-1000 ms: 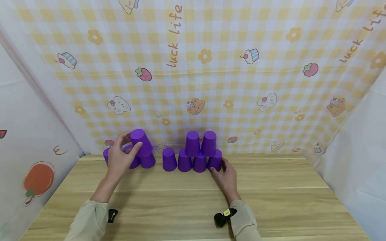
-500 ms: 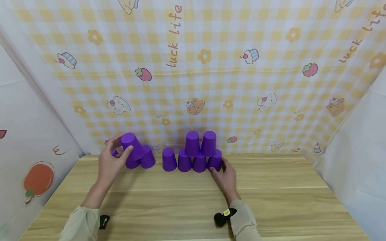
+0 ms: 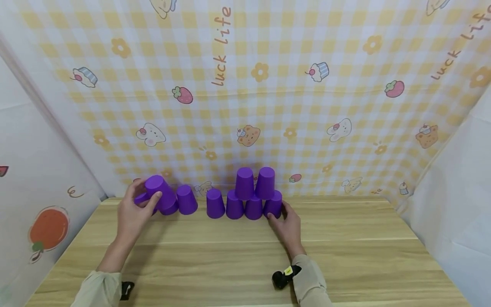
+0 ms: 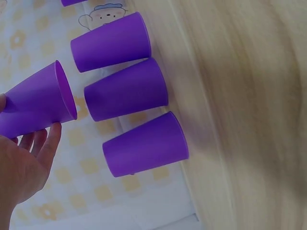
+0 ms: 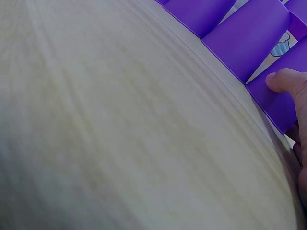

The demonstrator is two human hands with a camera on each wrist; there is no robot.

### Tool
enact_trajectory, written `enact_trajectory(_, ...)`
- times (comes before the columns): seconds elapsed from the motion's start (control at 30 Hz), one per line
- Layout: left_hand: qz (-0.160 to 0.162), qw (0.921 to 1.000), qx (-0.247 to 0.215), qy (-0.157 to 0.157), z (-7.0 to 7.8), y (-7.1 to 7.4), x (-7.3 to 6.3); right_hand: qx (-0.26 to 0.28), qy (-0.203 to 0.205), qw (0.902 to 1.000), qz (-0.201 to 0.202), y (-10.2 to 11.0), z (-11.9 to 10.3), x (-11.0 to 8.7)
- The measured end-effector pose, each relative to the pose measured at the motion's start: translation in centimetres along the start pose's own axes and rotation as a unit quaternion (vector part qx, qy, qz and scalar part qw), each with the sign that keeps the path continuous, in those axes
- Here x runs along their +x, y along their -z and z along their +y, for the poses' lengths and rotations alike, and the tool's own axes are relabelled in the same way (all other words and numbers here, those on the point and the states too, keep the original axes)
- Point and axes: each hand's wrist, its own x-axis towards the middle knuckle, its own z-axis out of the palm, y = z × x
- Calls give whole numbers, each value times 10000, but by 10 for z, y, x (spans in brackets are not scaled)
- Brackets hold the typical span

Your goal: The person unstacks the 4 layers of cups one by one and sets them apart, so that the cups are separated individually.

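Note:
My left hand (image 3: 131, 215) holds an upside-down purple cup (image 3: 158, 189) between thumb and fingers. It hangs above the left end of the row, and the left wrist view shows a gap between its rim and the cups below. Three inverted purple cups stand there: a right one (image 3: 187, 200), a middle one (image 4: 127, 89) and a left one (image 4: 146, 144), which the hand partly hides in the head view. My right hand (image 3: 288, 226) grips the rightmost bottom cup (image 3: 273, 204) low on its side, thumb in front.
Right of centre, several inverted purple cups form a bottom row, including a left-end cup (image 3: 215, 204). Two upper cups, one left (image 3: 245, 183) and one right (image 3: 265, 183), stand on that row. A checked cloth (image 3: 291, 106) hangs behind the wooden table (image 3: 215, 264).
My left hand has carried its cup leftward and slightly down, from above the right cup of the left group towards the left one. The right hand has stayed in place.

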Motion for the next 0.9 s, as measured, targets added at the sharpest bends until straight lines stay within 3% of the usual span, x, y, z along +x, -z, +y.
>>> enact_trajectory(0.43, 163, 9998, 41, 67, -7, 9, -7, 14, -26, 10000, -20, 0, -2, 0)
enact_trajectory(0.9, 110, 9981, 593, 156, -24, 21, -17, 15, -16, 10000, -18, 1, -1, 0)
